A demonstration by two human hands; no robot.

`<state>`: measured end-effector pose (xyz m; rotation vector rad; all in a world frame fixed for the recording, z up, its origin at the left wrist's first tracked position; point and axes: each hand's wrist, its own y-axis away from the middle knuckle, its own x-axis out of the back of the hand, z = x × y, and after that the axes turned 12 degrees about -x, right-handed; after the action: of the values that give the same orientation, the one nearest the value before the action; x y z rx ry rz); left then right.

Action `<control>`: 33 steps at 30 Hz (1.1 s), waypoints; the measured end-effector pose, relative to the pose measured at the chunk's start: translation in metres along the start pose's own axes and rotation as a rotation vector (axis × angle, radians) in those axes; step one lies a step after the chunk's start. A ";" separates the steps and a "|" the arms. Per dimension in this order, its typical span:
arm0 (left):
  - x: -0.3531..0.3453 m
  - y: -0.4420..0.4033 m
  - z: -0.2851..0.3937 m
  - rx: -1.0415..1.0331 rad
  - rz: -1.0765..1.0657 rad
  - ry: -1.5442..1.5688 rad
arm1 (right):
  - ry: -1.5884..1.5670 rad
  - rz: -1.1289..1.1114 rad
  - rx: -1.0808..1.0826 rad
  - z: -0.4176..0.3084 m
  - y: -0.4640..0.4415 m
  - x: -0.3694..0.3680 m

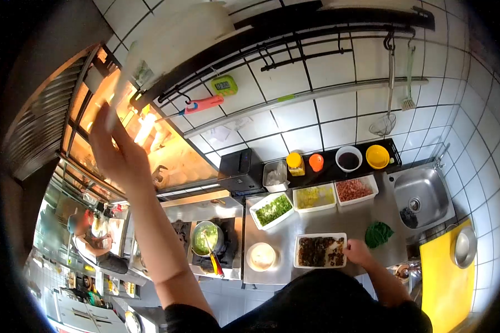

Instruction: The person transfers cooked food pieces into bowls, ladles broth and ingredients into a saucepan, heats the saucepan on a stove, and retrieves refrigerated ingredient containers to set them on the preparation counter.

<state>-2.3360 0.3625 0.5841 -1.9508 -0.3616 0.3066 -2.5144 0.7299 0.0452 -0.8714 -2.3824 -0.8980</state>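
My left hand (118, 152) is raised high on the left, in front of the lit wall opening. Its fingers are closed at the lower end of a blurred, whitish translucent thing (178, 41), whose kind I cannot make out. Low in front of me, my right hand (359, 252) grips the right rim of a white tray (311, 266). Dark brown chopped food (315, 251) lies in the tray. Right of that hand sits a pile of green leaves (378, 234). A round tub with pale contents (261, 257) stands left of the tray.
Behind are white trays of chopped greens (273, 211), yellow pieces (315, 197) and reddish pieces (354, 190). A green-filled pot (206, 240) with a utensil stands on the stove. The sink (425, 194) and yellow board (444, 277) are right; another person (91, 241) is far left.
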 end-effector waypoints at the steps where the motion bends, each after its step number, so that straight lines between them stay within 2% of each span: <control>1: -0.013 -0.017 -0.020 -0.008 -0.005 -0.054 | 0.008 0.032 0.029 0.001 0.001 0.001; 2: -0.028 -0.031 -0.041 -0.011 -0.014 -0.105 | 0.018 0.062 0.053 0.002 0.005 0.004; 4: -0.063 -0.055 -0.073 0.074 -0.098 0.019 | 0.001 0.045 -0.010 -0.009 0.013 0.017; 6: -0.106 -0.064 -0.136 -0.278 -0.178 -0.229 | -0.006 0.067 -0.008 -0.002 0.014 0.029; 7: -0.135 -0.071 -0.176 -0.363 -0.573 -0.742 | -0.011 0.096 0.020 0.012 0.015 0.029; 9: -0.143 -0.060 -0.216 -0.716 -0.608 -1.049 | -0.040 0.142 -0.061 0.018 0.026 0.043; 10: -0.126 -0.040 -0.177 -0.515 -0.458 -0.703 | 0.017 0.166 -0.028 0.032 0.030 0.050; 11: -0.109 -0.021 -0.134 -0.376 -0.265 -0.324 | -0.038 0.145 -0.132 0.036 0.037 0.059; 12: -0.083 -0.005 -0.053 0.172 -0.294 0.134 | -0.127 0.135 -0.207 0.027 0.052 0.075; 13: -0.070 0.029 -0.002 0.089 -0.189 0.232 | -0.171 0.157 -0.253 0.030 0.062 0.087; 14: -0.057 0.071 0.046 0.012 -0.204 0.354 | -0.209 0.191 -0.287 0.036 0.070 0.094; 15: -0.042 0.112 0.096 -0.046 -0.296 0.503 | -0.245 0.233 -0.294 0.047 0.076 0.100; 18: 0.005 0.254 0.222 -0.236 -0.743 1.006 | -0.355 0.323 -0.340 0.068 0.097 0.125; 19: 0.022 0.306 0.255 -0.327 -0.795 1.107 | -0.330 0.337 -0.367 0.074 0.101 0.131; 21: 0.051 0.396 0.293 -0.496 -0.805 1.217 | -0.349 0.411 -0.365 0.098 0.102 0.138; 24: 0.085 0.441 0.317 -0.483 -1.569 1.150 | -0.331 0.374 -0.399 0.109 0.100 0.150; 27: 0.092 0.470 0.328 -0.351 -1.584 0.961 | -0.383 0.355 -0.396 0.116 0.086 0.149; 30: 0.085 0.486 0.300 -0.233 -1.583 0.904 | -0.472 0.308 -0.362 0.096 0.071 0.144; 33: 0.068 0.496 0.263 -0.261 -1.650 0.884 | -0.338 0.267 -0.361 0.102 0.030 0.137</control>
<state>-2.3174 0.4237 0.0224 -1.2351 -1.2301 -1.6209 -2.6080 0.8742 0.0683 -1.5484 -2.3253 -1.1645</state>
